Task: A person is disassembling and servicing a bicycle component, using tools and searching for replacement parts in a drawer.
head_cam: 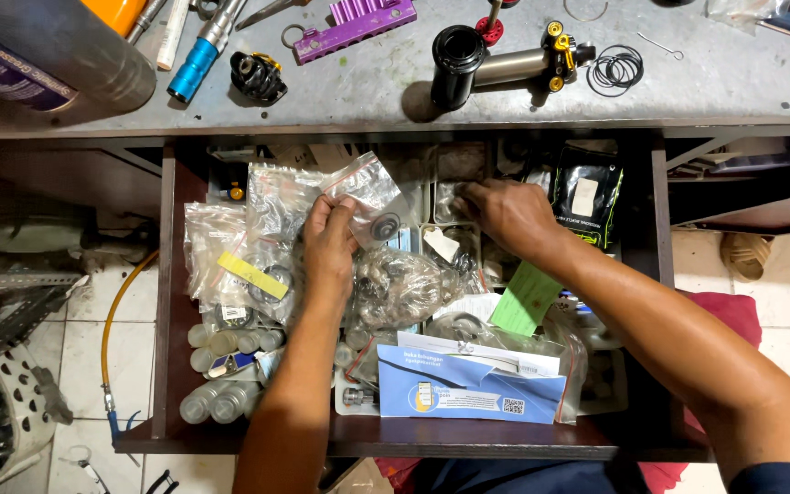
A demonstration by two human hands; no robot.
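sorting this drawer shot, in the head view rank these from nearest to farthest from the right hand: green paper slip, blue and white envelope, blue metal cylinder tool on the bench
From the right hand:
1. Green paper slip, just below the wrist, in the drawer.
2. Blue and white envelope, at the drawer's front edge, lower down.
3. Blue metal cylinder tool, up on the grey bench, far left.

Bare forearms; left hand (329, 245), right hand (507, 212) ungloved; dark blue sleeve edge at right.

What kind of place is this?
Probably a repair workshop, maybe for bikes: a metal workbench with a shock absorber and O-rings, and a drawer crammed with bagged small parts.
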